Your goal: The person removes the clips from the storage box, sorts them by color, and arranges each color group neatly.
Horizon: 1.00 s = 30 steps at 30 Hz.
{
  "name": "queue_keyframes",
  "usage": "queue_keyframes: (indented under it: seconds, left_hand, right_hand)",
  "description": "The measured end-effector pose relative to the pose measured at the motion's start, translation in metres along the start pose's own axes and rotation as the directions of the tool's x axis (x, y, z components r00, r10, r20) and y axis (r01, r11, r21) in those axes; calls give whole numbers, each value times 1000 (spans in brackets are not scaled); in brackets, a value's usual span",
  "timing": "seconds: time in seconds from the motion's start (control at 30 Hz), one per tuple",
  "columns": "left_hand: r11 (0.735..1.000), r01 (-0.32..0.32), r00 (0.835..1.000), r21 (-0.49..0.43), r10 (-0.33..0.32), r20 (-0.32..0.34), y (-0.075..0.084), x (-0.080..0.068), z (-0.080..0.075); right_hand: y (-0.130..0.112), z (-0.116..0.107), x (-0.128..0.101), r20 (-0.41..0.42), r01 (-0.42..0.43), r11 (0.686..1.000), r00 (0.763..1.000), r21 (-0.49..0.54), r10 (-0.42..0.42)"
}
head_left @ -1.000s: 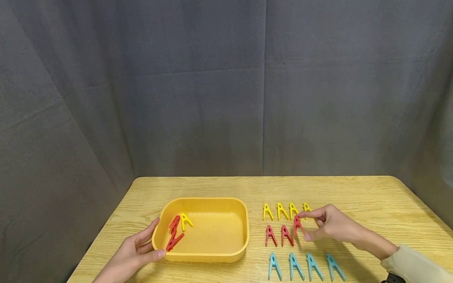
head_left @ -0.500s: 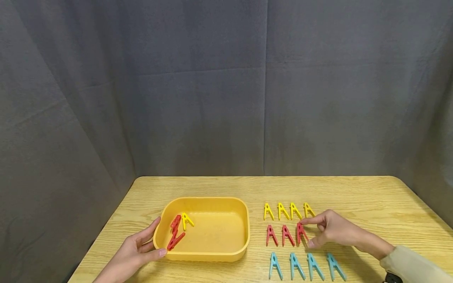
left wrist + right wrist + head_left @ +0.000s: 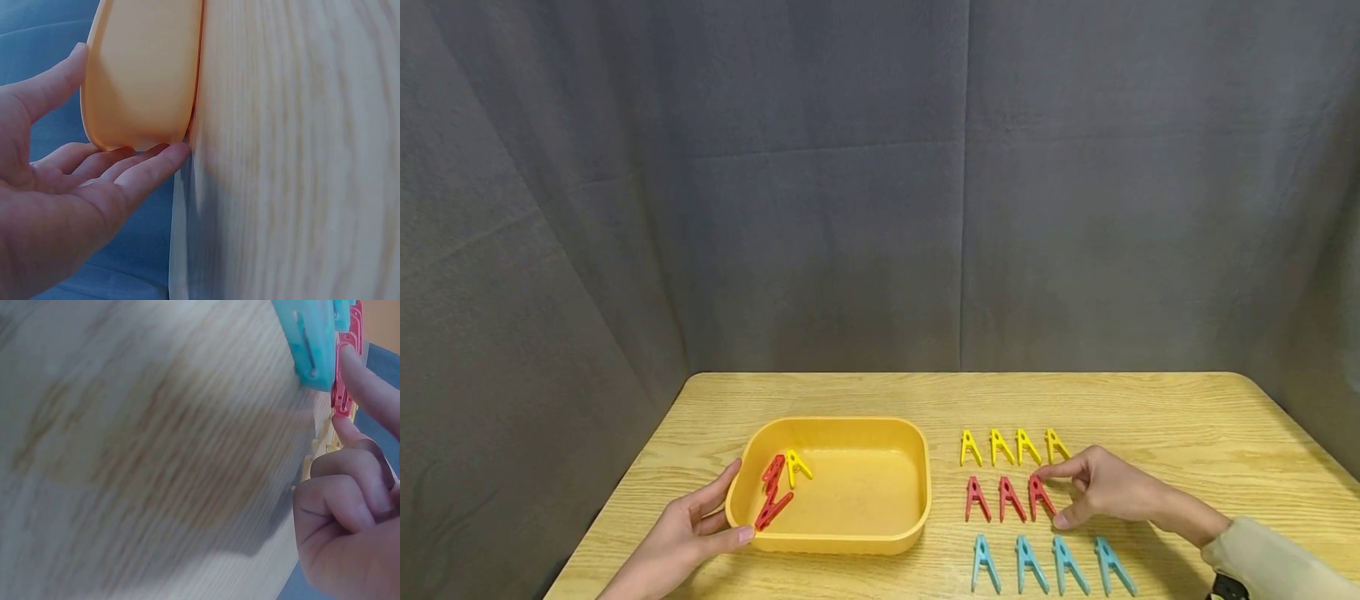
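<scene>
My right hand (image 3: pixel 1108 492) pinches a red clothespin (image 3: pixel 1038 497) lengthwise, index finger at its head and thumb at a leg tip. This clothespin lies at the right end of a row, beside two more red clothespins (image 3: pixel 1009 498). In the right wrist view, the red clothespin (image 3: pixel 342 394) shows between finger and thumb, partly behind a blue one. My left hand (image 3: pixel 681 529) grips the left end of a yellow plastic basin (image 3: pixel 922 500), thumb on the front rim. The left wrist view shows the fingers (image 3: pixel 150 175) against the basin's (image 3: pixel 144 69) outer wall. Inside it lie red clothespins (image 3: pixel 772 508) and one yellow clothespin (image 3: pixel 797 469).
Behind the red row stretches a row of several yellow clothespins (image 3: pixel 1002 447). Nearer the front edge lies a row of several light blue clothespins (image 3: pixel 1030 565). The wooden table (image 3: pixel 1150 408) is backed by a grey curtain (image 3: pixel 850 208).
My right hand has lowered the red clothespin onto the table, slightly toward me and to the right, in line with the other two red ones. My left hand stays on the basin.
</scene>
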<state>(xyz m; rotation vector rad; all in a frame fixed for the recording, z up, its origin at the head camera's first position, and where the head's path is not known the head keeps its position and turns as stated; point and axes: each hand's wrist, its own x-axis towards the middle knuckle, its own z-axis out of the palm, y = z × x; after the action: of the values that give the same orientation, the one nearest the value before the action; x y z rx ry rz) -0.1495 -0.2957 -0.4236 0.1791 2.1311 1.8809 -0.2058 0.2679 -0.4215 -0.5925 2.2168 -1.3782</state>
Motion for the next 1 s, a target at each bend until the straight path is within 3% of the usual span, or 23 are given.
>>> queue_keyframes:
  seconds: [0.63, 0.87, 1.0]
  left_hand:
    - [1000, 0, 1000, -10, 0, 6, -1, 0, 0]
    - [1000, -1, 1000, -5, 1, 13, 0, 0, -1]
    - [1000, -5, 1000, -1, 5, 11, 0, 0, 0]
  right_hand:
    - [-5, -3, -4, 25, 28, 999, 999, 24, -28]
    - [-28, -7, -3, -18, 27, 995, 999, -100, -29]
    - [-53, -5, 6, -8, 78, 980, 997, -184, -81]
